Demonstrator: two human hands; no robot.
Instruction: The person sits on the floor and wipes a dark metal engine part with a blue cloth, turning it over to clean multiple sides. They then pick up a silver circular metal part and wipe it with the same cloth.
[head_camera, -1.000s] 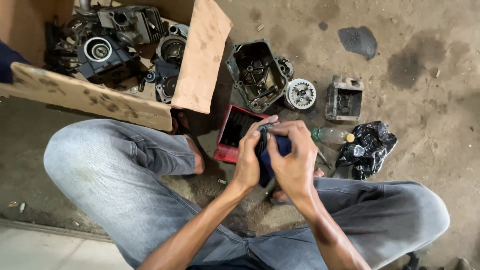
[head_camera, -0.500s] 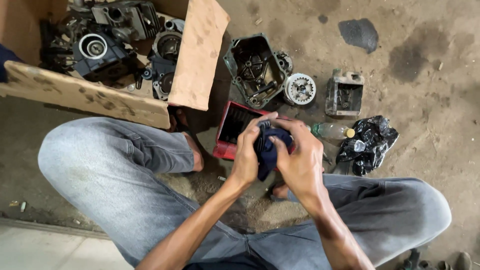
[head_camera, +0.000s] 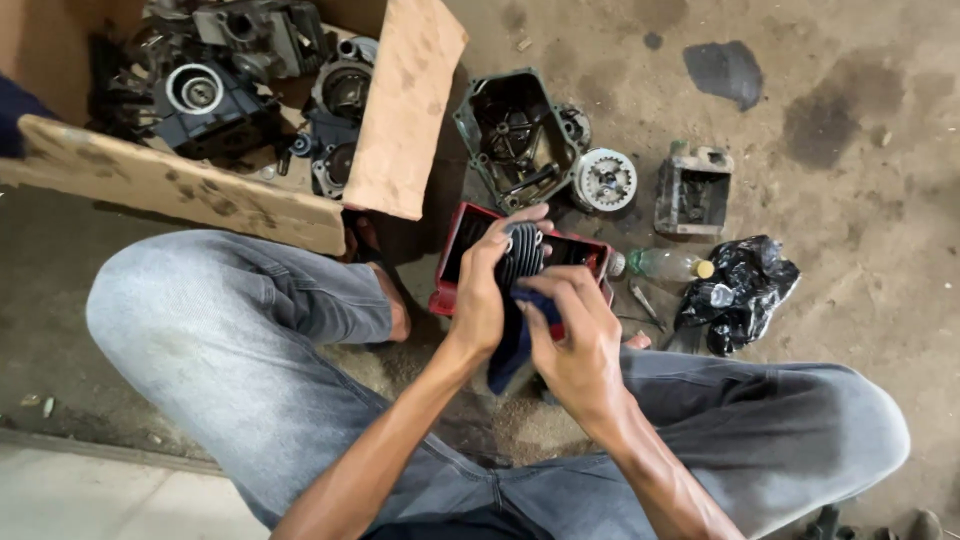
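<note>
While over red tray (head_camera: 455, 255): finned cylinder (head_camera: 520, 255), both hands' grip

The dark ribbed metal cylinder (head_camera: 520, 255) looks matt and grimy, against a soft dark blue cloth (head_camera: 512, 340). The brown cardboard box (head_camera: 400, 110) is rough and stained. The black plastic bag (head_camera: 745, 290) shines, crumpled on the dusty, oil-stained concrete floor (head_camera: 850, 150).

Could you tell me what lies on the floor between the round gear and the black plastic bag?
In the head view, a small open metal housing lies between the gear and the bag.
</note>
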